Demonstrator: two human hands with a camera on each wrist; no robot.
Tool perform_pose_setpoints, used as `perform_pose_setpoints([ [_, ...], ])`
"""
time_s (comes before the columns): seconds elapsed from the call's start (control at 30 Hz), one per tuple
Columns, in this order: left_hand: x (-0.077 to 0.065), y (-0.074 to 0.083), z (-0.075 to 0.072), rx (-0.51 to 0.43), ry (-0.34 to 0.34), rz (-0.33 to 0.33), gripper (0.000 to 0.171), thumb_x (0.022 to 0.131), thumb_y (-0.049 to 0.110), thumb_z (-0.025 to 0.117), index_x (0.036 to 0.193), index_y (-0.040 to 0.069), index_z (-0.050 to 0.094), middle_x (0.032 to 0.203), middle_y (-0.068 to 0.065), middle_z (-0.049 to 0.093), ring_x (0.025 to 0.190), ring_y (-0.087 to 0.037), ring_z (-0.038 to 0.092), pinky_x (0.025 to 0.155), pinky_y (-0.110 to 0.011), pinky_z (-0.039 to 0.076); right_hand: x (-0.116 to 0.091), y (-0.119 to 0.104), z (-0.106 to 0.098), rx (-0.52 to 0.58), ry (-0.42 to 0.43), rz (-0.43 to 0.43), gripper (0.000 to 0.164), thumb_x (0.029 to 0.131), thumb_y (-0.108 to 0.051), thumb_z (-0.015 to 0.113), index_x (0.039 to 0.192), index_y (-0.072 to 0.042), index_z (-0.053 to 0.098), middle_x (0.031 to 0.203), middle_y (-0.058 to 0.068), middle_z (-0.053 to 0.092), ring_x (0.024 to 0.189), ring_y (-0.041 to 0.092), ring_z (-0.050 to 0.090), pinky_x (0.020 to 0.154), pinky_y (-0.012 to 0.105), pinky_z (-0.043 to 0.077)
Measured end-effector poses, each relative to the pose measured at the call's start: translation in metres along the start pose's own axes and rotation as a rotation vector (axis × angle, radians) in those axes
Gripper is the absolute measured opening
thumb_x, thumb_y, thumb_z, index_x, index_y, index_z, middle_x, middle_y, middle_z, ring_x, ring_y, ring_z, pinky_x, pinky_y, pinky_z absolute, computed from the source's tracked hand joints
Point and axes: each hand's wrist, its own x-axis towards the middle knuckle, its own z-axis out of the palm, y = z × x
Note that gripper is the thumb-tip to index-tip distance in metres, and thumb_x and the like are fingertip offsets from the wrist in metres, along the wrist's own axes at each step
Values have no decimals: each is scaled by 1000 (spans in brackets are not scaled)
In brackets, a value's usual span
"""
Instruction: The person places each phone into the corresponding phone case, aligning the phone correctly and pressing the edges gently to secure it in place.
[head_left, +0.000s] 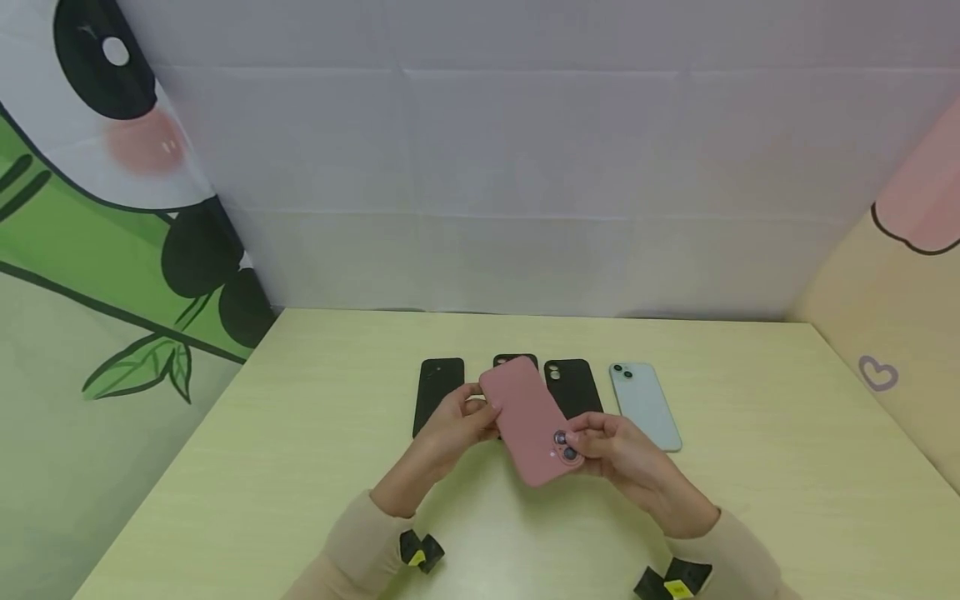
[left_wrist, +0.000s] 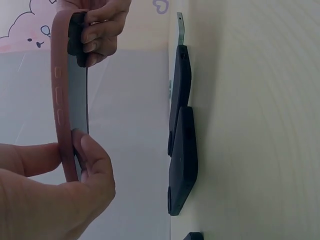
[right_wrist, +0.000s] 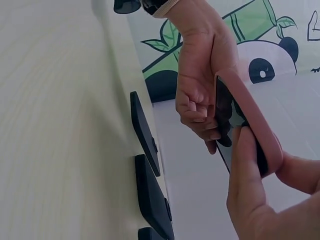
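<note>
A phone in a pink case (head_left: 525, 421) is held tilted above the table, its back and camera lenses facing up in the head view. My left hand (head_left: 459, 421) pinches its upper left edge between thumb and fingers. At the lower right corner, beside the lenses, my right hand (head_left: 621, 454) grips it the same way. From below, in the right wrist view, the glossy screen (right_wrist: 223, 117) reflects dark shapes. The left wrist view shows the pink side edge (left_wrist: 59, 75) with its raised buttons.
Behind the hands, a black phone (head_left: 441, 385) lies at the left. Another black one (head_left: 516, 360) is mostly hidden by the pink one. A third black phone (head_left: 573, 390) and a light blue phone (head_left: 648, 408) lie farther right on the pale table (head_left: 247, 500).
</note>
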Motion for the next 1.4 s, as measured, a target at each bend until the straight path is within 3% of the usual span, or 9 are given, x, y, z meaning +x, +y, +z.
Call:
perform_pose_setpoints([
  [0.3, 1, -2, 1, 28, 83, 26, 40, 92, 7, 53, 128, -8, 42, 95, -15, 65, 76, -11, 61, 77, -30, 53, -1, -1, 5, -46, -43, -12, 14, 87, -11, 59, 96, -4, 51, 85, -1, 61, 74, 10, 62, 70, 30, 54],
  [0.67, 1, -4, 1, 60, 114, 1, 37, 91, 5, 54, 125, -7, 46, 94, -17, 65, 75, -13, 64, 77, -32, 54, 2, 5, 2, -230, -21, -22, 30, 90, -12, 54, 108, 12, 50, 86, 4, 60, 76, 15, 61, 70, 32, 54],
  [1.07, -1, -9, 4, 232, -48, 0, 39, 91, 8, 54, 127, -7, 47, 94, -15, 67, 73, -12, 61, 73, -32, 53, 20, 7, -4, -254, 63, 6, 35, 94, -23, 51, 111, 8, 50, 85, 6, 60, 74, 15, 60, 67, 28, 52],
  [1.4, 1, -15, 3, 200, -115, -31, 38, 92, 12, 55, 122, -9, 50, 104, -17, 63, 84, -14, 63, 77, -31, 54, 24, 12, -8, -236, 56, -8, 25, 97, -16, 44, 99, 8, 51, 77, 3, 60, 67, 12, 60, 63, 24, 51],
])
